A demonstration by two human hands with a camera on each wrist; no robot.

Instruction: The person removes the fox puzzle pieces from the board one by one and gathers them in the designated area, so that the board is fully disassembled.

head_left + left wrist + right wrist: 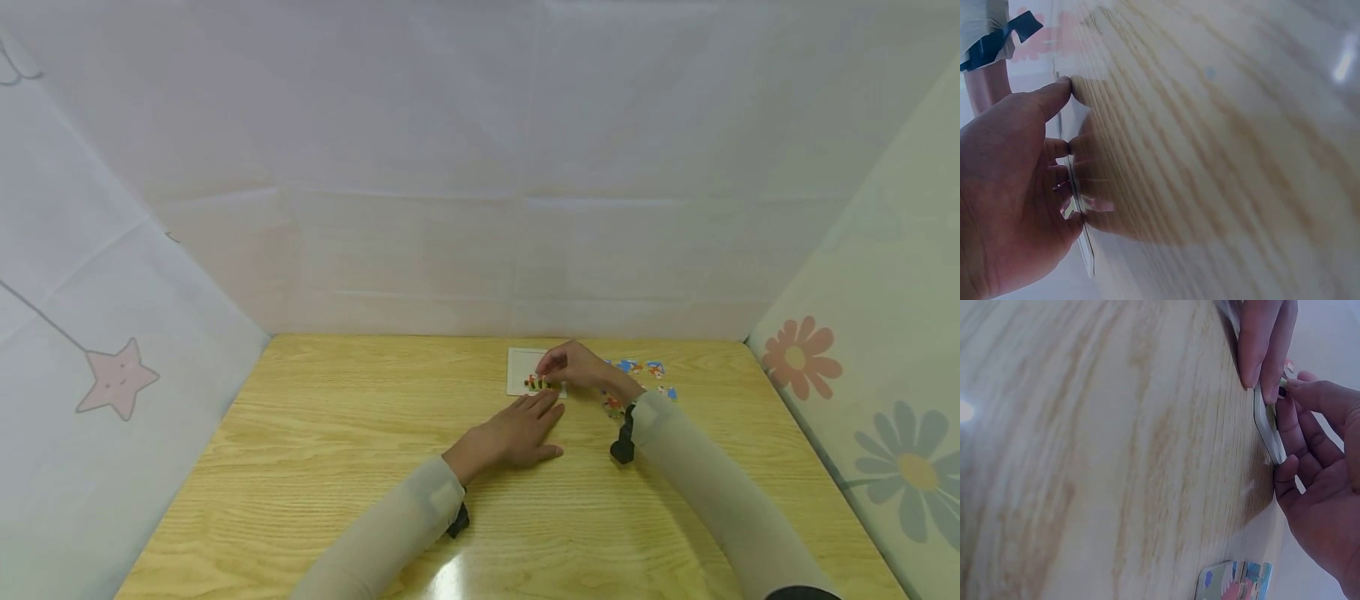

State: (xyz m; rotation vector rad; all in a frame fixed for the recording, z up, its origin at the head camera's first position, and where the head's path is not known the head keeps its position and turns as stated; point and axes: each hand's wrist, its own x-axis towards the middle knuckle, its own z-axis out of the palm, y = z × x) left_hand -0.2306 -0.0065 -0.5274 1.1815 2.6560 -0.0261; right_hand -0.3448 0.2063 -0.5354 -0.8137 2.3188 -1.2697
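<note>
A white puzzle tray (513, 372) with a raised rim lies toward the back of the table. Red, yellow, green and dark striped puzzle pieces (534, 383) show along its near side. My left hand (519, 432) rests palm down, fingers spread, its fingertips at the tray's near edge; in the left wrist view its thumb touches the tabletop. Over the tray's right part is my right hand (576, 365). In the right wrist view its thumb and a finger pinch a small puzzle piece (1282, 389) at the tray, mostly covered by the fingers.
Several loose puzzle pieces (656, 368) in blue, white and orange lie right of the tray, some partly behind the right forearm. A wooden table (337, 433) carries everything. White cloth walls (405, 250) stand at the back and both sides.
</note>
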